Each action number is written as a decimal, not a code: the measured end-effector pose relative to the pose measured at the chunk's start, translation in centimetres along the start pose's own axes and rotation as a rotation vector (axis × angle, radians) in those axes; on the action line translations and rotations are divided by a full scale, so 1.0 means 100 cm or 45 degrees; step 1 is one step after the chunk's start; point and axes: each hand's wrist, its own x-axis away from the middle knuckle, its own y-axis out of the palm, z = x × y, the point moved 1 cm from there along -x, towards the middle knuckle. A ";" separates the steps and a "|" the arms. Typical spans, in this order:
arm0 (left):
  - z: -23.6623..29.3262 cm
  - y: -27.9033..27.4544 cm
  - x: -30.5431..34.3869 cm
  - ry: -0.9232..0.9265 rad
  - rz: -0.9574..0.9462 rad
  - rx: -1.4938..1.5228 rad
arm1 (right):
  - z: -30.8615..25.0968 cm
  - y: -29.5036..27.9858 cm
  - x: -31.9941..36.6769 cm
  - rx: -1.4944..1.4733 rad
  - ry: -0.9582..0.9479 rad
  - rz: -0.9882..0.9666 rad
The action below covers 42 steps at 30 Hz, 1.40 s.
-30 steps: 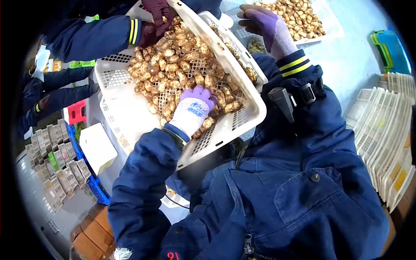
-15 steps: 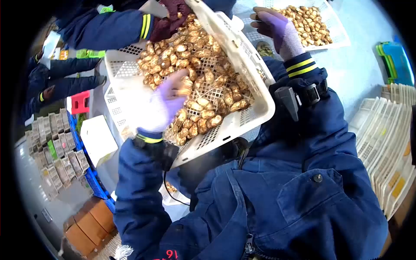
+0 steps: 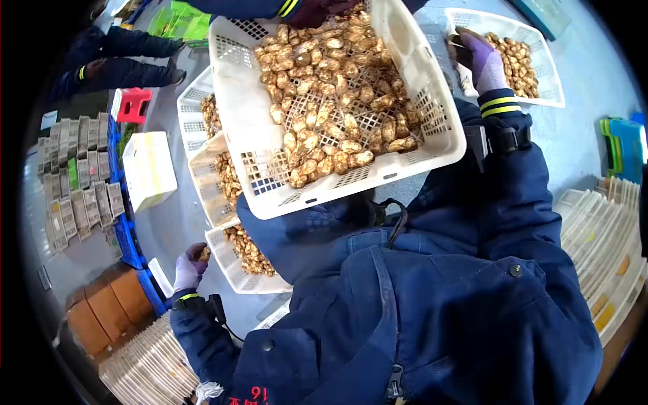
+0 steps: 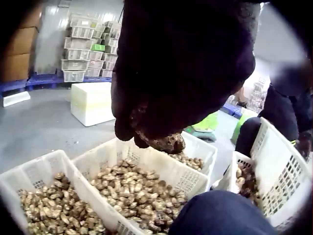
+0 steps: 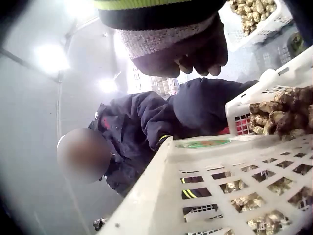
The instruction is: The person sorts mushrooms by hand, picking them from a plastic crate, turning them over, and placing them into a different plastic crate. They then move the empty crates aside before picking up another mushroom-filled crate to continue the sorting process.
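My left hand point(image 3: 190, 266), in a purple and white glove, is out to the lower left, above a crate of small brown tubers that look like taro. Its fingers grip one taro point(image 4: 168, 143), whose end sticks out below the dark glove in the left wrist view. My right hand point(image 3: 484, 62) hangs to the upper right, beside a crate of taro point(image 3: 518, 67). In the right wrist view its fingers point(image 5: 200, 61) are loosely bent, with nothing seen between them. A large white crate point(image 3: 236, 135) of taro stands tilted before me.
White crates point(image 3: 226, 266) of taro line the floor at my left, next to a white foam box point(image 3: 150, 169). Stacked crates point(image 3: 601, 250) stand at right. Across from me, another person's dark glove point(image 3: 324, 10) is at the big crate's far end.
My left hand has left the taro in the large crate and swung out to the lower left with one taro. The view has shifted, and my right hand's fingers are more bent.
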 end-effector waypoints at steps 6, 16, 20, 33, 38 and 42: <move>0.025 0.006 0.015 0.076 0.153 -0.341 | -0.011 0.005 0.004 -0.070 0.193 -0.020; 0.351 0.110 -0.082 1.048 -0.312 -0.703 | -0.011 0.008 0.000 -0.074 0.235 -0.054; 0.364 0.152 -0.112 0.902 -0.385 -0.987 | -0.020 0.011 0.007 -0.195 0.127 -0.144; 0.358 0.158 -0.119 0.835 -0.525 -0.866 | -0.026 0.012 0.007 -0.119 0.039 -0.229; 0.361 0.123 -0.119 0.419 -0.867 -0.096 | -0.028 0.015 0.005 -0.193 0.164 -0.126; 0.344 0.072 -0.129 0.488 -0.858 1.428 | -0.018 0.010 0.002 -0.148 0.077 -0.223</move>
